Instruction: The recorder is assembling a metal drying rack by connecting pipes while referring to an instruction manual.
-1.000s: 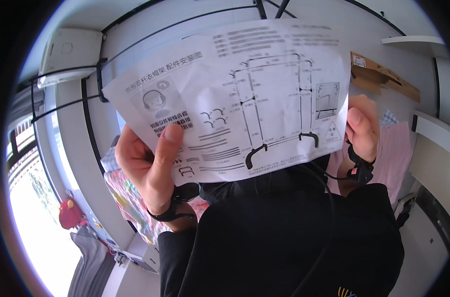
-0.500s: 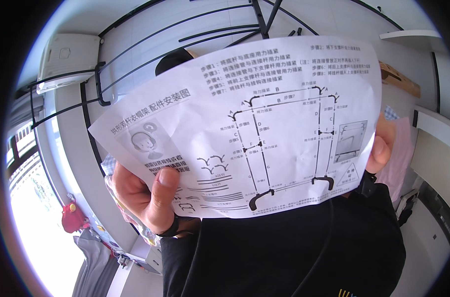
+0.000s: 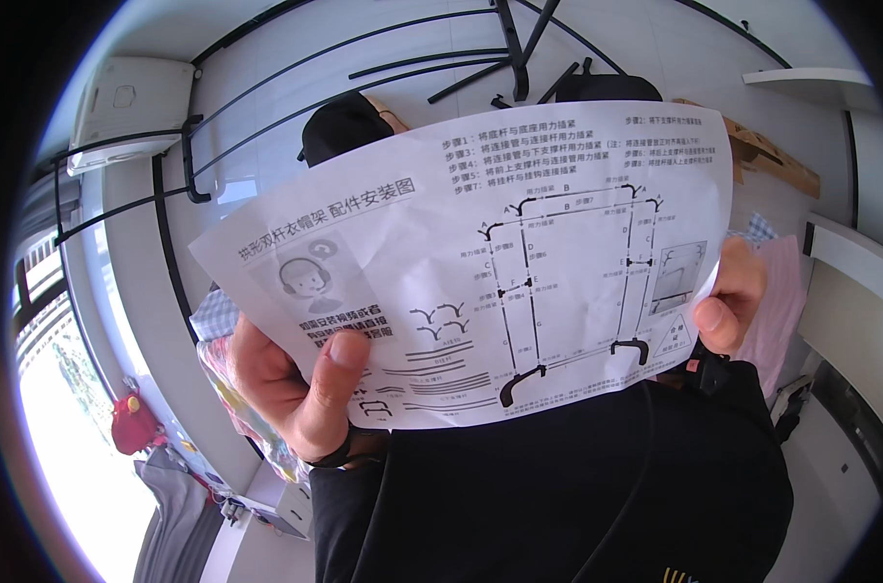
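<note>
A white printed instruction sheet (image 3: pixel 577 291) is spread out between my hands, slightly curved. It carries a line drawing of a two-bar clothes rack, small part sketches and rows of text. My left hand (image 3: pixel 300 394) pinches the lower left edge, its thumb on the printed face and its fingers behind the paper. At the right edge, my right hand (image 3: pixel 733 301) grips the sheet the same way, thumb in front. Behind the paper's top edge, black shoes (image 3: pixel 344 128) partly show, and the sheet hides much of the floor beyond.
Black metal tubes (image 3: pixel 432 66) and a joined tube frame (image 3: pixel 193 160) lie on the pale floor at the far side. A white box-shaped unit (image 3: pixel 130 102) stands far left. Brown cardboard (image 3: pixel 767 160) lies at right. A red bag (image 3: pixel 135 425) is by the bright window.
The sheet's top edge has dropped and its right side has drawn in, uncovering more of the shoes and floor tubes. Both hands keep their hold.
</note>
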The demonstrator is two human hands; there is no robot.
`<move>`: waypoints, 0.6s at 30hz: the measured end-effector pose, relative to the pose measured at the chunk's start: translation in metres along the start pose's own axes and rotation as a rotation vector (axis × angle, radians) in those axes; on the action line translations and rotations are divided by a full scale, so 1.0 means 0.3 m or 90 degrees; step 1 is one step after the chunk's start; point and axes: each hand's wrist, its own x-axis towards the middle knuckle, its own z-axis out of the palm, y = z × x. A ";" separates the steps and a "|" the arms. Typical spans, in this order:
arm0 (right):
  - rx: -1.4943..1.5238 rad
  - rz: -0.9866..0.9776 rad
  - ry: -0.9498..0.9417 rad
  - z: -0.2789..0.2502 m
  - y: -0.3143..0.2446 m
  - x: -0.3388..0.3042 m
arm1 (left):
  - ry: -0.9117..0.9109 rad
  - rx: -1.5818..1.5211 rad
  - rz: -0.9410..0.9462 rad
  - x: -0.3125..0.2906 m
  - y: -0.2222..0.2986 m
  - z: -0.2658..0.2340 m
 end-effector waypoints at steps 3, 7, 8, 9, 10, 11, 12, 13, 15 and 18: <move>0.008 0.017 0.018 0.014 -0.001 0.005 | -0.005 0.004 -0.004 0.006 -0.003 -0.003; 0.003 0.032 0.026 0.005 -0.010 0.008 | -0.031 -0.012 -0.004 0.016 0.004 -0.004; 0.002 0.033 0.027 0.005 -0.010 0.009 | -0.026 -0.008 -0.008 0.017 0.008 -0.001; 0.021 0.039 0.022 0.006 -0.009 0.012 | -0.021 -0.004 -0.012 0.017 0.008 0.000; 0.039 0.045 0.018 0.007 -0.009 0.014 | -0.022 -0.006 -0.012 0.016 0.006 -0.002; 0.036 0.046 0.019 0.007 -0.009 0.016 | -0.014 0.005 -0.015 0.015 0.004 -0.006; 0.035 0.042 0.009 0.007 -0.005 0.018 | -0.006 0.014 -0.018 0.013 -0.001 -0.010; 0.033 0.039 -0.001 0.007 -0.003 0.021 | -0.008 0.010 -0.020 0.013 -0.003 -0.010; 0.016 0.033 -0.021 0.006 -0.009 0.038 | 0.007 0.015 -0.015 0.018 -0.005 -0.002; 0.013 0.080 -0.089 -0.005 -0.034 0.056 | -0.003 0.097 -0.003 0.009 -0.015 -0.061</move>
